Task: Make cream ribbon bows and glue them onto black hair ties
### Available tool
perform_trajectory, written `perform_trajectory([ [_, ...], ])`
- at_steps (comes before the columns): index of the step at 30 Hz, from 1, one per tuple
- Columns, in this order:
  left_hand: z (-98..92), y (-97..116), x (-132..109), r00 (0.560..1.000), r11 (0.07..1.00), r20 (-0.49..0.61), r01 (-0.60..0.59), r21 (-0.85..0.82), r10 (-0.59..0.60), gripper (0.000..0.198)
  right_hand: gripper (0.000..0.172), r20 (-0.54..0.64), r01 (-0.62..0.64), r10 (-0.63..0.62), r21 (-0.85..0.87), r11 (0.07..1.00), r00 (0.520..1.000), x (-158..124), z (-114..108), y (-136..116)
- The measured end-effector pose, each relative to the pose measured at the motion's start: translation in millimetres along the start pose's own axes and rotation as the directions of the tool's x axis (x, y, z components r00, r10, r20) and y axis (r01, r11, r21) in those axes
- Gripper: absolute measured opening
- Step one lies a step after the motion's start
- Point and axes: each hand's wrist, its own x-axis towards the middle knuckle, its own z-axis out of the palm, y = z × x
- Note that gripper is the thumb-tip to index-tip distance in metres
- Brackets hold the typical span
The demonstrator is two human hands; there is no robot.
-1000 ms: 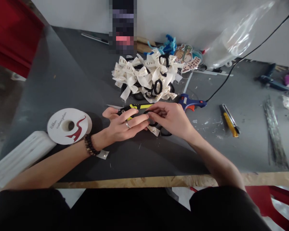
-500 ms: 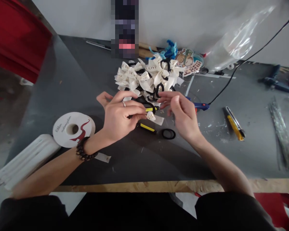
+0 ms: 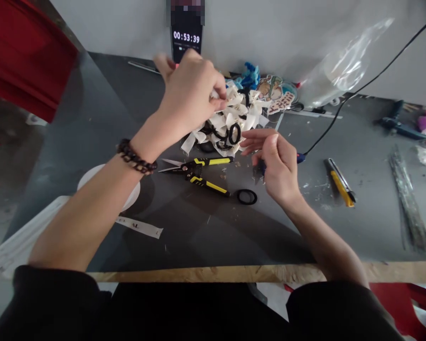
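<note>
My left hand [image 3: 193, 92] reaches over a pile of cream ribbon bows on black hair ties [image 3: 246, 116]. Its thumb and fingers are curled together at the pile's upper left; what they hold, if anything, blends with the bows. To the right of the pile hovers my right hand [image 3: 279, 163], open and holding nothing, fingers stretched toward a black hair tie [image 3: 235, 134] on the pile. Below lie pruning snips with yellow and black handles [image 3: 213, 185], blades apart. Beside their handle is a loose black hair tie [image 3: 246, 196].
A ribbon spool [image 3: 130, 199] is partly behind my left forearm, with a printed ribbon end [image 3: 142, 226] trailing out. On the right lie a yellow utility knife [image 3: 341, 182] and thin wires [image 3: 410, 203]. A phone timer [image 3: 186, 35] leans at the back; a black cord [image 3: 367, 85] crosses the right side.
My left hand has moved up and away from me, carrying a ribbon bow from above the snips to the pile. The snips are now uncovered. My right hand has barely shifted.
</note>
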Motion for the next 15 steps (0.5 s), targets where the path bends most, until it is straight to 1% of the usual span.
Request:
perform_trajectory([
  [1, 5.0, 1, 8, 1.000, 0.998, 0.004, -0.002, 0.057, 0.002, 0.006, 0.061, -0.011, 0.003, -0.003, 0.010, 1.000, 1.000, 1, -1, 1],
  [2, 11.4, 0, 14, 1.000, 0.997, 0.016, -0.001, 0.077, 0.000, 0.010, 0.061, -0.021, 0.002, -0.002, 0.015, 1.000, 1.000, 1, -1, 2],
  [3, 19.3, -4, 20, 1.000, 0.997, -0.010, 0.005, 0.077, -0.004, 0.010, 0.061, -0.031, -0.001, 0.001, 0.016, 1.000, 1.000, 2, -2, 2],
  [4, 28.4, -10, 24, 1.000, 0.997, -0.024, -0.014, 0.069, 0.016, 0.009, 0.061, -0.039, -0.006, 0.006, 0.016, 1.000, 0.999, 2, -2, 4],
  [5, 38.0, -18, 27, 1.000, 0.998, -0.017, -0.013, 0.068, 0.015, 0.013, 0.062, -0.044, -0.012, 0.013, 0.018, 1.000, 0.999, 3, -2, 5],
  [6, 47.4, -26, 28, 0.999, 0.997, 0.011, -0.039, 0.067, 0.039, 0.015, 0.063, -0.048, -0.017, 0.018, 0.022, 1.000, 0.999, 3, -2, 6],
  [7, 55.4, -34, 27, 0.994, 0.994, 0.051, -0.097, 0.057, 0.094, 0.016, 0.063, -0.050, -0.019, 0.021, 0.028, 0.999, 0.999, 3, -2, 6],
  [9, 63.1, -44, 22, 0.976, 0.978, 0.057, -0.209, 0.013, 0.208, 0.014, 0.061, -0.051, -0.013, 0.015, 0.037, 0.999, 0.999, 4, -2, 8],
  [10, 61.3, -44, 17, 0.972, 0.972, 0.028, -0.235, -0.008, 0.235, 0.010, 0.061, -0.053, -0.003, 0.005, 0.039, 0.999, 0.999, 4, -2, 9],
  [11, 55.2, -42, 13, 0.973, 0.973, -0.021, -0.230, -0.025, 0.230, 0.005, 0.060, -0.054, 0.010, -0.008, 0.041, 0.999, 0.998, 4, -2, 9],
  [12, 45.3, -38, 7, 0.978, 0.978, -0.054, -0.203, -0.040, 0.201, 0.013, 0.059, -0.055, 0.023, -0.021, 0.044, 0.999, 0.998, 4, -2, 10],
  [14, 16.7, -25, -3, 0.996, 0.996, -0.031, -0.082, -0.018, 0.081, 0.040, 0.058, -0.047, 0.039, -0.037, 0.045, 0.998, 0.998, 4, -3, 10],
  [15, 0.1, -19, -8, 1.000, 1.000, -0.018, -0.015, 0.025, 0.016, 0.044, 0.057, -0.037, 0.039, -0.038, 0.041, 0.998, 0.999, 5, -4, 11],
])
